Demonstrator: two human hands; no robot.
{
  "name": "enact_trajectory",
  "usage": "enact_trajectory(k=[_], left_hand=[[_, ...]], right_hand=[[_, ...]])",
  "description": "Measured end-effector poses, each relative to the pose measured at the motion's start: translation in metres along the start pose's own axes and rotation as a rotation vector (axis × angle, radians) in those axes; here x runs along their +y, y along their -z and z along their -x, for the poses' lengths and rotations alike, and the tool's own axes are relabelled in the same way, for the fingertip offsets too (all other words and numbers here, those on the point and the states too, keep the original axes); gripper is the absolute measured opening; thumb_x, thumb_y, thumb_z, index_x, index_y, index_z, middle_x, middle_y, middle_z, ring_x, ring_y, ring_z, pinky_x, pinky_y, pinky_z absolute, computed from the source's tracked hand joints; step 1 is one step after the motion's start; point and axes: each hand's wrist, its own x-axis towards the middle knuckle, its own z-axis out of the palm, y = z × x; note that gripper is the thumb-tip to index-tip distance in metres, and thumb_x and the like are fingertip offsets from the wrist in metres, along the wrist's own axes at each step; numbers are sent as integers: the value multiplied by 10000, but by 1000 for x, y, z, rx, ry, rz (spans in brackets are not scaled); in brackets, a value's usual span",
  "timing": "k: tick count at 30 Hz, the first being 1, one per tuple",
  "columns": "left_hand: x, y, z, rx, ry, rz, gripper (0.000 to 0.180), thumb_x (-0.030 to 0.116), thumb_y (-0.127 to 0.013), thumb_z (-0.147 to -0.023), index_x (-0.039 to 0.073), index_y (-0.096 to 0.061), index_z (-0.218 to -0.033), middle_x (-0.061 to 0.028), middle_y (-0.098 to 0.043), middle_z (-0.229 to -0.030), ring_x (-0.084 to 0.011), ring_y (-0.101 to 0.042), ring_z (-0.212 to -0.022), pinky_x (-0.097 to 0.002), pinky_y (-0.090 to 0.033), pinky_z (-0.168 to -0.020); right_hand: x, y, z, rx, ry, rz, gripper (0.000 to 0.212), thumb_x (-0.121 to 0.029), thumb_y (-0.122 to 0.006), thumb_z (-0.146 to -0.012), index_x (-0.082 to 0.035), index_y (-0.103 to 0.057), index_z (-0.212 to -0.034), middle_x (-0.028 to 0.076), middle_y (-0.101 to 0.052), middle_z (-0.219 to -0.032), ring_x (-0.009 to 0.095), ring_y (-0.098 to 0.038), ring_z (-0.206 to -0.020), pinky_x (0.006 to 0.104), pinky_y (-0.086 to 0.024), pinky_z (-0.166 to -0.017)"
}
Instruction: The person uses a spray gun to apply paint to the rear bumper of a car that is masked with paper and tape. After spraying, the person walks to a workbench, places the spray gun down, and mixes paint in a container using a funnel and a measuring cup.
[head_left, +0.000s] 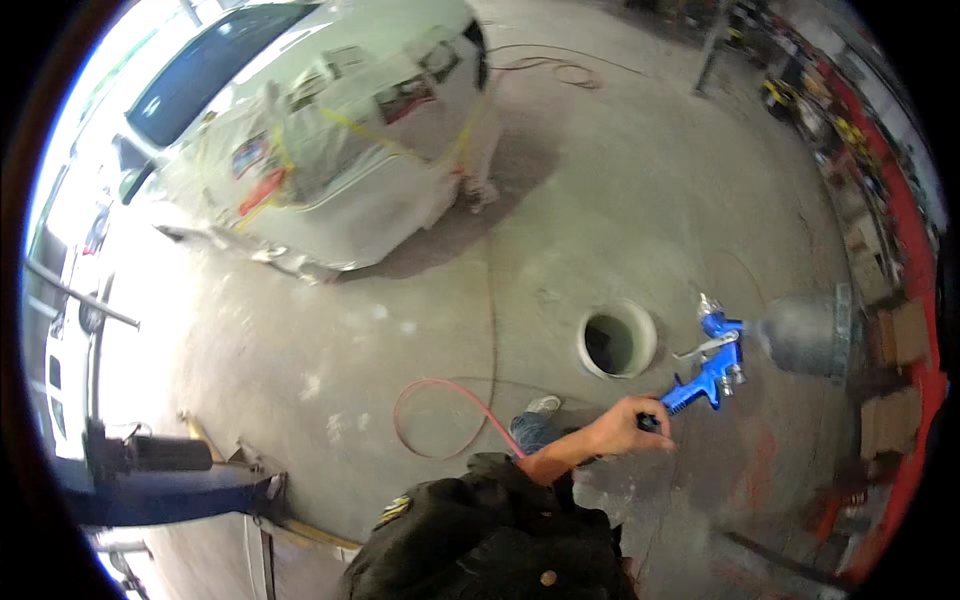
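Note:
A bare forearm reaches from a dark sleeve toward the right; it looks like my left arm crossing my body. My left hand (630, 425) is closed around the lower end of the handle of a blue spray gun (712, 378). The gun tilts up and to the right, its silver trigger and nozzle facing the bucket side. A large grey, cloudy cup (800, 335) is joined to it and points right. Just left of the gun stands a white bucket (648, 335) with something dark and greenish inside. No right hand shows.
A white car (370, 220) covered with masking sheets and yellow tape stands ahead left. A red hose (408, 393) loops on the floor beside my shoe (543, 405). Red shelving (908, 230) with boxes and tools lines the right; a dark blue lift arm (170, 495) is low left.

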Motion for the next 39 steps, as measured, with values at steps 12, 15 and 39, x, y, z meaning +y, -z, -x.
enact_trajectory(k=[12,15,39], left_hand=[[-114,-111,-127,-54,121,54,209,-90,-724,-671,28,-574,-755,-68,-607,-782,-151,-572,-731,-296,-465,-687],[-154,-137,-173,-42,107,174,210,-27,-728,-717,51,-536,-751,-36,-555,-761,-121,-496,-671,-281,-430,-627],[-131,-311,-285,-152,181,91,187,-22,-684,-817,35,-665,-994,-33,-659,-1008,-133,-598,-960,-303,-496,-861]], right_hand=[[65,67,-48,319,88,22,436,-495,-449,-960,-124,-602,-1131,105,-658,-1065,258,-622,-999,371,-463,-842],[57,111,-74,445,-193,-130,356,-424,-510,-965,-121,-649,-1088,92,-666,-1055,233,-621,-999,358,-462,-837],[-218,480,-224,103,951,76,513,-106,-761,-804,43,-549,-1247,107,-676,-1046,143,-661,-886,315,-538,-814]])
